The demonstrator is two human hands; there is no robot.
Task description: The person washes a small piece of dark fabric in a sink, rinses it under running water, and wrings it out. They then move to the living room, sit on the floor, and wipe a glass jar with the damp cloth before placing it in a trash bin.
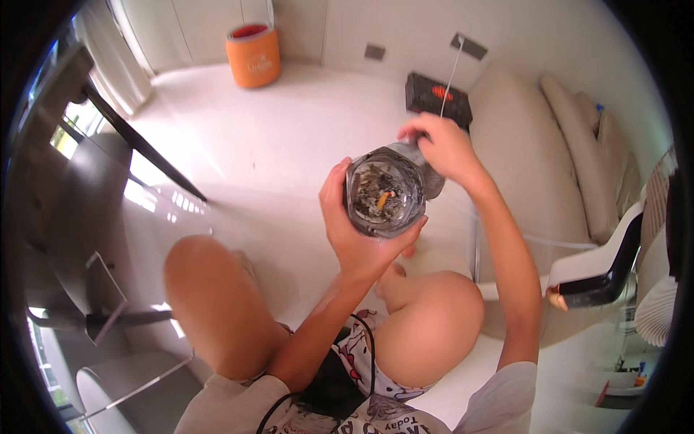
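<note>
My left hand (pixel 355 238) grips a thick faceted glass vessel (pixel 355 217) from below and from its left side. Its mouth faces me. Dark ash (pixel 368 190) coats the inside, with a cigarette butt (pixel 383 202) lying on it. Just beyond the vessel's right rim, the fingers of my right hand (pixel 442 149) curl over a grey, partly translucent thing (pixel 434 183). That thing is blurred and half hidden behind the vessel, so I cannot tell whether it is a lid, a bag or a cloth.
An orange bin (pixel 254 59) stands by the far wall. A black box (pixel 436 100) sits beside the beige sofa (pixel 531 157), under a white cable (pixel 451 76). Dark table and chair legs (pixel 143 144) occupy the left. My bare knees (pixel 217 304) flank my arms.
</note>
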